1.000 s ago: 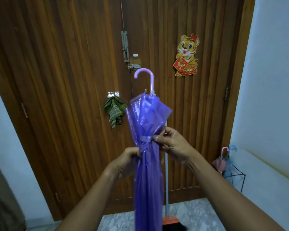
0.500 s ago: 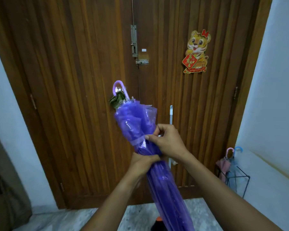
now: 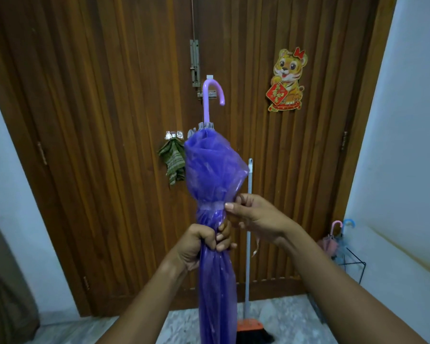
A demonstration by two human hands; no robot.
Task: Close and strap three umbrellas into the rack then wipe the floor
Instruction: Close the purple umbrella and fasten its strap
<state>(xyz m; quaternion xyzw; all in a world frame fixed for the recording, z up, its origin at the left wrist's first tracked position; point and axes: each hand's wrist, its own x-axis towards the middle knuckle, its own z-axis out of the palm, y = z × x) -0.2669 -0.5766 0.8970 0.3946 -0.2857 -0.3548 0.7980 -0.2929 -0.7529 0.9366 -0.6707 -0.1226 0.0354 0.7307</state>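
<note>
A closed purple umbrella [image 3: 215, 175] stands upright in front of me, its lilac hooked handle at the top. My left hand [image 3: 204, 242] grips the folded canopy around its middle. Just above, my right hand [image 3: 253, 216] pinches the pale strap [image 3: 210, 206] wound round the canopy. At the far right a black wire rack [image 3: 350, 264] stands on the floor by the wall, holding a pink umbrella [image 3: 329, 240] and a blue umbrella [image 3: 345, 234]. A green striped cloth [image 3: 171, 162] hangs from a hook on the door.
A brown wooden double door [image 3: 109, 120] fills the background, with a tiger sticker [image 3: 287, 80] on it. A broom [image 3: 248, 269] with an orange head leans against the door behind the umbrella. Grey marbled floor [image 3: 288, 319] lies below; white walls flank both sides.
The umbrella, tilted left half a second ago, is upright again. The strap now lies round the canopy, with my right hand pinching at its right end and my left hand lower on the canopy.
</note>
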